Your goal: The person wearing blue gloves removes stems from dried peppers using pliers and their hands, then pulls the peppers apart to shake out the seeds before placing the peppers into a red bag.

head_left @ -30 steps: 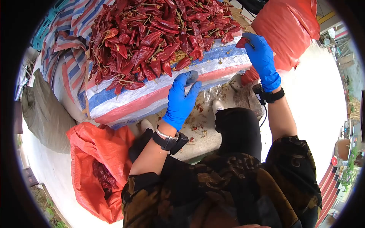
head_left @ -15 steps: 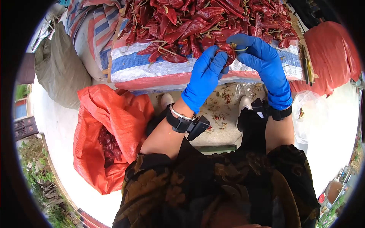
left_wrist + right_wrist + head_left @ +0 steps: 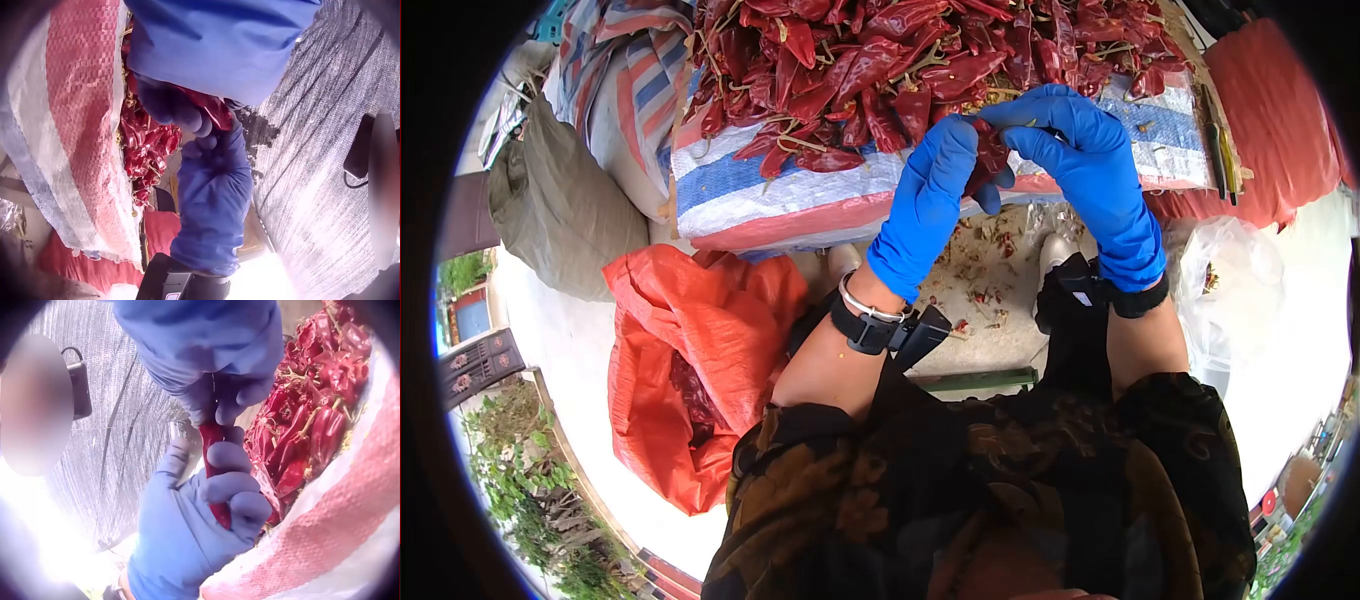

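Both hands wear blue gloves and meet at one dried red chili pepper (image 3: pixel 988 158) just in front of the pile. The left hand (image 3: pixel 925 205) has its fingers curled round the pepper's body, as the right wrist view shows with the pepper (image 3: pixel 215 472) lying across its fingers. At the pepper's upper end, the right hand (image 3: pixel 1090 165) pinches with thumb and fingertips. Behind them, a heap of dried chili peppers (image 3: pixel 870 70) with pale stems covers a striped woven sheet (image 3: pixel 790 205).
An orange-red sack (image 3: pixel 700 350) stands open at the left with chili peppers inside. Further left is a grey-green sack (image 3: pixel 565 200). A full red sack (image 3: pixel 1270 120) is at the right, near a clear plastic bag (image 3: pixel 1225 275). Scraps litter the floor between the shoes.
A second ago the hands were apart, the right one holding a chili pepper at the pile's right side. They then came together, and the left hand took hold of the pepper too.
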Motion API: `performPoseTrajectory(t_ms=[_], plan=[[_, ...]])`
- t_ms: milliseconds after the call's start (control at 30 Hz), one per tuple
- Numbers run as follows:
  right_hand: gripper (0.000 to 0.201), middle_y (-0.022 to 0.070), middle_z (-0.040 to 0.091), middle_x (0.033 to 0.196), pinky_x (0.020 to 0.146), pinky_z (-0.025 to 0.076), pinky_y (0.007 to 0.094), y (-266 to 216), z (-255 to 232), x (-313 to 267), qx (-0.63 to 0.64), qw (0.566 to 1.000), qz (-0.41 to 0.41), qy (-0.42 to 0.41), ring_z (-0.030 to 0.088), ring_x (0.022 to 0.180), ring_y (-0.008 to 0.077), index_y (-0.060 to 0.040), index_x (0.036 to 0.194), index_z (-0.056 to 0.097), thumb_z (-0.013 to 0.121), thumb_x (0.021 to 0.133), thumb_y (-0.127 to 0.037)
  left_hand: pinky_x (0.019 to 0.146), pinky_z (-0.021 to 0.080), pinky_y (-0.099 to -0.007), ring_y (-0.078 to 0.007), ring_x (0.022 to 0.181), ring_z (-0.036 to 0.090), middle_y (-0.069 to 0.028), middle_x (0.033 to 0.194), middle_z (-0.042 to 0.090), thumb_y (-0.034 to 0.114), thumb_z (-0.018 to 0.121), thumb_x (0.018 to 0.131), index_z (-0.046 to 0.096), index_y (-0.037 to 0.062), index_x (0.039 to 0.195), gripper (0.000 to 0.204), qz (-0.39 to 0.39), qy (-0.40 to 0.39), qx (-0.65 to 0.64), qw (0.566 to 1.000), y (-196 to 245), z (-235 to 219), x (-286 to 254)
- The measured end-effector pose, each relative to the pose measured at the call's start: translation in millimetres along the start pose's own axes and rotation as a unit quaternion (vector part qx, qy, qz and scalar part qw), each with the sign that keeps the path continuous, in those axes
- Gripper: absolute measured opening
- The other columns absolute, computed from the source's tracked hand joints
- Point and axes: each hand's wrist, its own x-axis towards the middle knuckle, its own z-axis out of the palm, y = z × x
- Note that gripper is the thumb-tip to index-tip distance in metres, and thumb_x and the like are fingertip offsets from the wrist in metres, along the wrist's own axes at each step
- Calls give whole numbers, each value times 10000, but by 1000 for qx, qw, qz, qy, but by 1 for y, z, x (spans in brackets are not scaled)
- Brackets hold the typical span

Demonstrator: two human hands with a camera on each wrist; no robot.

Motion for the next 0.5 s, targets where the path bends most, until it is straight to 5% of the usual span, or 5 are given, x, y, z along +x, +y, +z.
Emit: performPoseTrajectory(t_ms=[67, 167, 300, 433, 500], plan=[[206, 50, 590, 867, 663, 443, 238, 7, -2, -1, -127, 986, -104, 19, 555, 761, 130, -49, 927, 647, 623, 735, 24, 595, 424, -193, -60, 673, 508, -31, 804, 572, 271, 561, 869, 537, 32, 1021, 284, 70, 16, 92, 993, -4, 9, 0], [186, 61, 593, 820, 641, 439, 236, 6, -5, -6, -157, 982, -104, 27, 557, 729, 151, -52, 902, 651, 621, 728, 5, 553, 407, -193, -54, 617, 481, -10, 747, 549, 283, 572, 860, 526, 39, 1030, 301, 98, 59, 260, 959, -20, 7, 7], [146, 32, 596, 781, 636, 428, 224, 1, -12, -14, -103, 993, -53, 28, 547, 713, 125, -47, 908, 645, 616, 765, -48, 461, 345, -170, -36, 539, 445, 10, 641, 524, 300, 565, 862, 530, 44, 1047, 318, 35, 20, 217, 975, -9, 17, 4], [169, -14, 573, 765, 563, 360, 186, -5, -3, -17, 215, 962, 161, 52, 444, 630, 41, -37, 947, 637, 566, 849, -154, 453, 339, -169, -31, 533, 446, 19, 656, 535, 259, 560, 870, 555, 64, 1033, 254, -4, 0, 155, 988, -3, 9, -1], [191, -2, 577, 787, 566, 368, 182, 6, -4, -22, 188, 972, 135, 42, 458, 637, 48, -29, 984, 620, 557, 856, -156, 486, 391, -173, -51, 578, 498, -5, 740, 576, 258, 554, 872, 555, 67, 1042, 255, -11, 30, 38, 999, -11, 11, -5]])
